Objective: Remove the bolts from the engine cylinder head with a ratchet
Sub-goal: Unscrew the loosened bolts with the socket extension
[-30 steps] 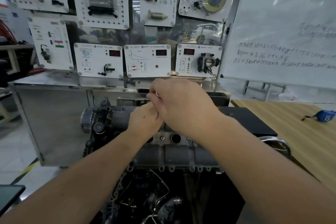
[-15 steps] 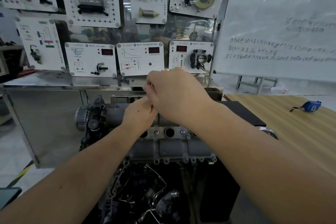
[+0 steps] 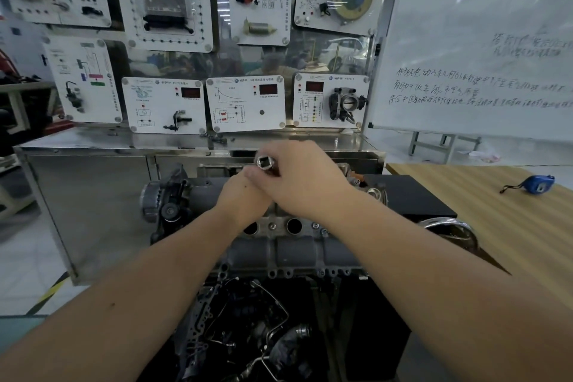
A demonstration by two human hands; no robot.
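Even indoor light, glare on whiteboard (image 3: pixel 483 40), edges bowed, slightly soft focus

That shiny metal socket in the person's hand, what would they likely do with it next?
Probably fit a ratchet into it: the right hand holds the socket with its square hole showing, above the cylinder head. No ratchet is visible. The left hand sits just beneath.

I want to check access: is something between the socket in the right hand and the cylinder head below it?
Yes. The left hand lies directly under the right hand holding the socket, covering that part of the cylinder head.
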